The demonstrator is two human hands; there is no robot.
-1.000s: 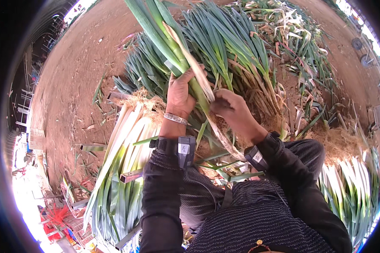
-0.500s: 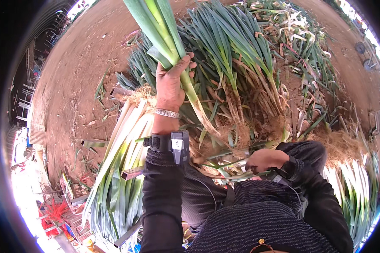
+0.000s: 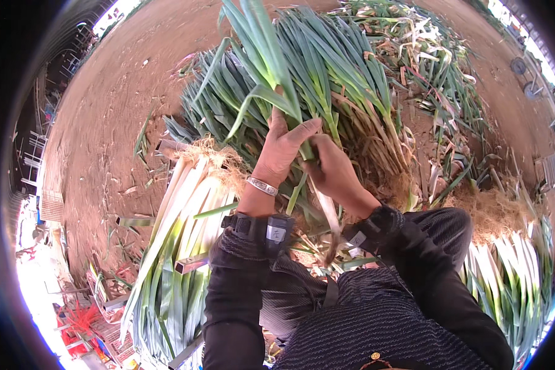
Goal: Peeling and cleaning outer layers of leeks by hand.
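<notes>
A leek point(image 3: 266, 58) with broad blue-green leaves stands nearly upright in front of me, one leaf bent over to the left. My left hand point(image 3: 279, 148), with a patterned bracelet on its wrist, is closed around its stem below the leaves. Right beside it my right hand point(image 3: 336, 169) is closed on the same stem, its fingertips partly hidden. Below both hands the pale lower stalk slants down toward my lap. Behind it lies a heap of untrimmed leeks point(image 3: 351, 74) with brown dry outer leaves and roots.
To my left, pale cleaned leeks point(image 3: 185, 203) lie roots-up on a metal frame point(image 3: 191, 264). Another row of cleaned leeks point(image 3: 505, 265) is at the right. Stripped leaves point(image 3: 438, 68) are piled at the far right on the brown dirt ground point(image 3: 105, 142).
My right hand has risen from my lap to the leek and closed on its stem beside my left hand. The left hand has come lower and slightly right with the leek.
</notes>
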